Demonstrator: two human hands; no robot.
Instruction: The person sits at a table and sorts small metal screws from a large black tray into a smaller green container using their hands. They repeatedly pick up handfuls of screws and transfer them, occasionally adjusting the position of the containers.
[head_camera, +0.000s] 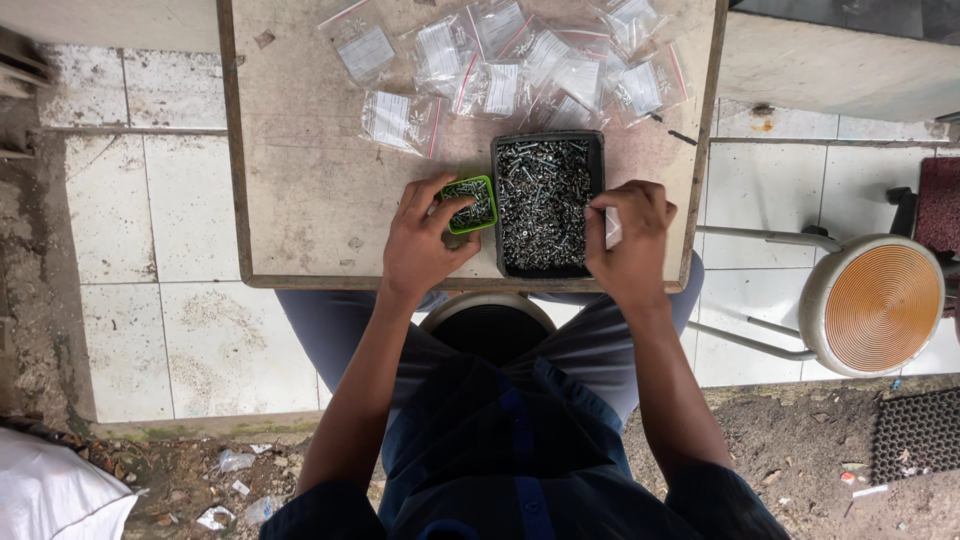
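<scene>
Left hand (420, 243) cups green tray (470, 204); right hand (628, 240) perhaps pinching.

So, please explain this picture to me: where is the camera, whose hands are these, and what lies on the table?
The camera sits on the person's head and looks down, so both hands are that person's own. The left hand holds a small green cup of screws. The right hand pinches something small, too small to tell, over a black tray full of metal screws. Both stand on a worn wooden table. Behind them lie clear plastic bags with labels. A round stool stands at the right.
</scene>
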